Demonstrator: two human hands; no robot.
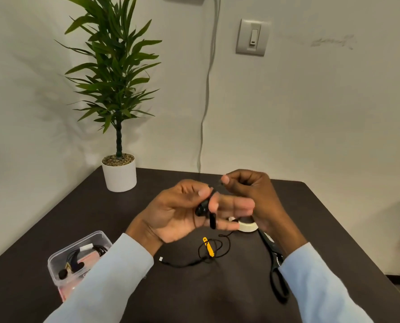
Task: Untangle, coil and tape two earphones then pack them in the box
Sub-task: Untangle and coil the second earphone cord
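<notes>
My left hand (182, 212) is raised above the dark table (124, 287), palm up, and pinches the black earbuds (202, 209) of an earphone between thumb and fingers. My right hand (252, 194) is curled just beyond it and pinches the thin black cable near its thumb tip. The rest of that earphone cable (214, 250), with a yellow piece (208, 247) and a plug end, lies loose on the table below. At the left a clear plastic box (77, 257) holds a coiled, taped earphone (82, 257).
A roll of white tape (248, 226) lies under my right hand, and black scissors (277, 271) rest along the table to the right. A potted plant (119, 173) stands at the back left corner. A grey cord hangs down the wall.
</notes>
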